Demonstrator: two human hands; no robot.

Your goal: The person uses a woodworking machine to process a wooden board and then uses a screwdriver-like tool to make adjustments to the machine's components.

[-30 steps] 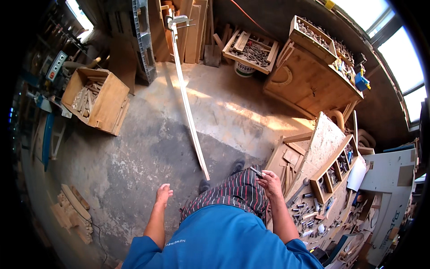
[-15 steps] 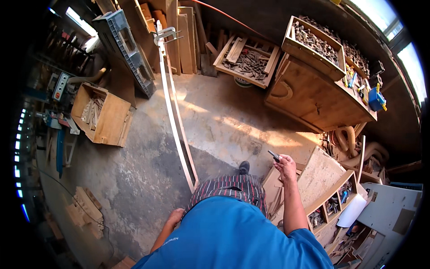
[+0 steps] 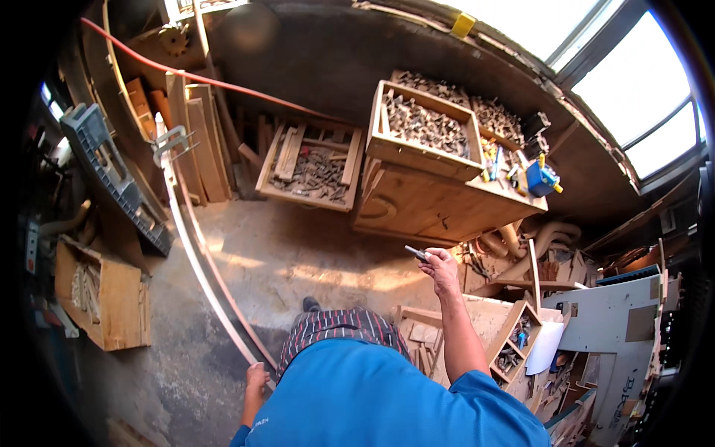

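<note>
While a wooden box of offcuts point(image 3: 125, 307) stands at left on the worn concrete floor point(image 3: 171, 372), long pale strips point(image 3: 201, 278) run from a metal clamp point(image 3: 168, 147) at the far end to the left hand point(image 3: 256, 378), which touches them, though I can't tell whether it grips. Pale lettering point(image 3: 262, 422) marks the blue shirt point(image 3: 372, 395); farther right, well apart from the left, the right hand point(image 3: 439, 270) pinches a slim grey tool point(image 3: 415, 253). Dark lettering point(image 3: 624, 398) sits on a white panel point(image 3: 607, 320) at right, with bright windows point(image 3: 633, 89) beyond in the dark wall point(image 3: 298, 59).
</note>
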